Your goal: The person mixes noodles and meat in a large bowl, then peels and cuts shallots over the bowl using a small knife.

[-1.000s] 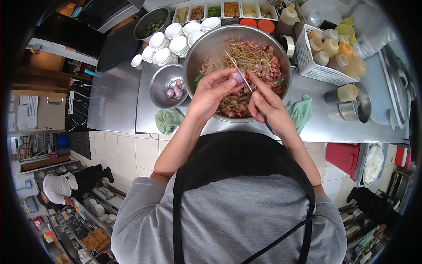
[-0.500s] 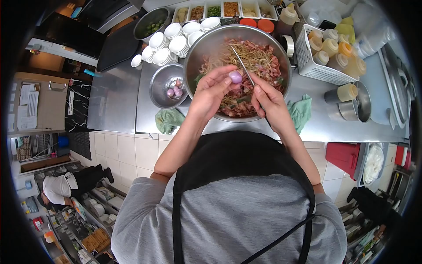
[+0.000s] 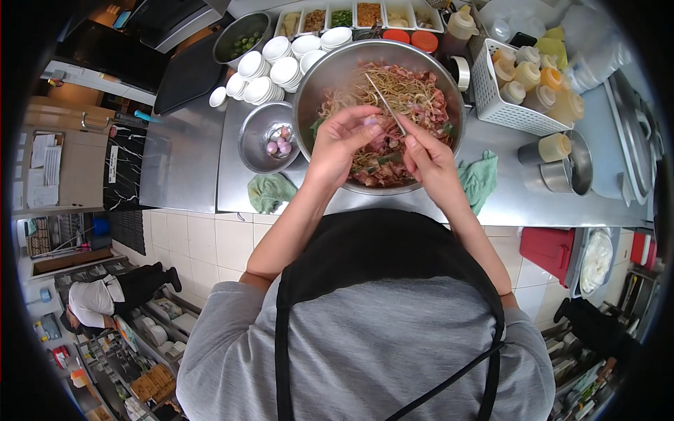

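Observation:
My left hand (image 3: 337, 144) is closed with a peeled purple shallot (image 3: 371, 122) between its fingertips, which partly cover it. In my right hand (image 3: 430, 156) is a knife (image 3: 384, 102), its thin blade pointing up and to the left, close beside the shallot. Both hands are over a large steel bowl (image 3: 306, 84) filled with raw meat slices and pale thin strips (image 3: 404, 85). To the left of it, a smaller steel bowl (image 3: 251, 153) holds several shallots (image 3: 279, 146).
Stacked white dishes (image 3: 286, 71) and a bowl of green limes (image 3: 242, 43) stand behind the small bowl. A white basket of sauce bottles (image 3: 523, 116) is at the right. Green cloths (image 3: 270, 193) lie near the counter's front edge. A person (image 3: 95, 296) works behind at the left.
The shallot has turned and sits lower between my left fingers, more hidden than before. My right hand and the knife have shifted slightly, the blade tip a little to the left.

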